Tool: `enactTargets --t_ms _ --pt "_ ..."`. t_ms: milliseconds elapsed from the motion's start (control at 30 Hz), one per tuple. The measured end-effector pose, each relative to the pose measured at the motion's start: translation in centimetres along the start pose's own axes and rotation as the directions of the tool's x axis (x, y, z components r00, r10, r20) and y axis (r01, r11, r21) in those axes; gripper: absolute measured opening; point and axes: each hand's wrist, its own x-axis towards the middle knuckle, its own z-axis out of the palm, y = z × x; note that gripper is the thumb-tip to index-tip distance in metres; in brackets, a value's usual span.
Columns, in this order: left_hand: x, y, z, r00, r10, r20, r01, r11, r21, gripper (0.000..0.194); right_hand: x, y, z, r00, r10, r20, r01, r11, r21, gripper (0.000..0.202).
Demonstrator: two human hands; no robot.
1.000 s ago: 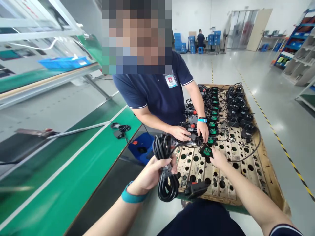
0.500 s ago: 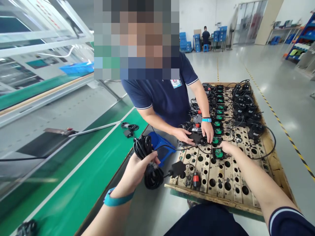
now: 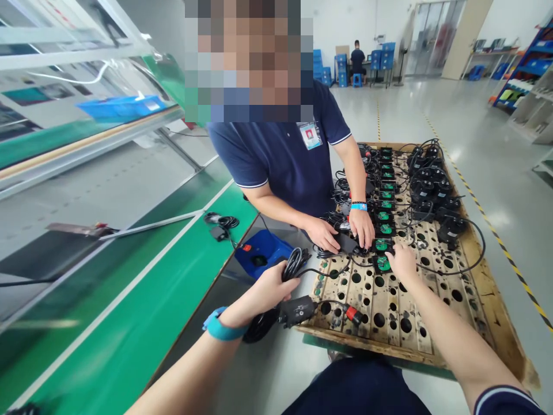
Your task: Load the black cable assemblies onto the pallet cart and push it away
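My left hand (image 3: 272, 291) is wrapped round a coiled black cable (image 3: 295, 264) beside the near left corner of the wooden board (image 3: 415, 346). A black box (image 3: 299, 310) hangs close to it, joined by a short lead to a red-and-black connector (image 3: 353, 314) over the board. My right hand (image 3: 402, 263) has its fingers closed at the edge of the nearest black-framed green circuit piece (image 3: 382, 264); the fingertips are partly hidden. Just beyond, a co-worker's hands (image 3: 323, 233) touch another black box (image 3: 346, 242) and cables.
Green circuit pieces line the board's middle, with black round units (image 3: 451, 226) at its right. A blue bin (image 3: 263, 251) stands between board and green conveyor (image 3: 173, 276), which carries a cable coil (image 3: 221, 222). A co-worker (image 3: 285, 167) leans over the board's left side.
My left hand has moved right with the coil, nearer the board. The black box and connector have shifted, and the connector now lies tilted. My right hand stays by the circuit piece.
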Motion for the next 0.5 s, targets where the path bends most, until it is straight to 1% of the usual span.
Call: enactTargets --t_ms 33,100,167,200,233,267,300,367,400,433,467,500 --pt "0.3 -0.4 -0.3 1.0 -0.015 -0.004 0.015 1.0 -0.008 0.021 -1.2 -0.5 0.0 0.999 -0.024 -0.026 0.025 0.999 0.044 0.032" --pt "0.8 -1.0 -0.8 0.998 -0.052 0.02 0.054 0.993 -0.103 0.021 -4.0 -1.7 0.2 0.997 -0.079 -0.011 0.08 0.983 0.165 0.033" --pt "1.3 -1.3 -0.9 0.99 -0.11 0.093 0.133 0.946 -0.296 0.022 -7.0 -3.5 0.6 0.993 -0.098 0.059 0.078 0.958 0.278 0.032" --pt "1.5 -1.3 -0.8 0.981 -0.149 0.127 0.189 0.889 -0.418 0.022 -8.6 -4.6 0.7 0.992 -0.091 0.092 0.056 0.943 0.328 0.033" --pt "1.7 -1.2 -0.5 0.97 -0.191 0.153 0.243 0.804 -0.542 0.02 -10.1 -5.7 0.8 0.99 -0.074 0.122 0.022 0.924 0.382 0.036" --pt "1.9 -1.1 -0.1 0.958 -0.235 0.163 0.283 0.695 -0.661 0.016 -11.7 -7.0 0.8 0.986 -0.058 0.154 -0.016 0.897 0.443 0.039" --pt "2.1 -1.0 0.4 0.948 -0.277 0.16 0.296 0.571 -0.766 0.012 -13.3 -8.3 0.7 0.981 -0.052 0.185 -0.05 0.86 0.508 0.043" --pt "2.6 -1.1 1.7 0.935 -0.326 0.137 0.251 0.337 -0.908 0.01 -16.2 -10.7 0.5 0.966 -0.107 0.234 -0.067 0.775 0.629 0.048" --pt "2.8 -1.2 2.3 0.936 -0.327 0.133 0.222 0.25 -0.942 0.012 -17.3 -11.7 0.3 0.959 -0.153 0.241 -0.051 0.739 0.672 0.046" --pt "3.0 -1.4 3.0 0.938 -0.324 0.123 0.191 0.186 -0.964 0.015 -18.1 -12.5 0.2 0.951 -0.189 0.245 -0.041 0.709 0.704 0.044" --pt "3.2 -1.6 3.7 0.941 -0.321 0.106 0.159 0.143 -0.977 0.017 -18.7 -13.2 0.2 0.945 -0.204 0.256 -0.048 0.687 0.725 0.047" --pt "3.3 -1.9 4.4 0.944 -0.319 0.083 0.128 0.121 -0.984 0.02 -18.9 -13.7 0.1 0.942 -0.195 0.273 -0.078 0.664 0.744 0.056"
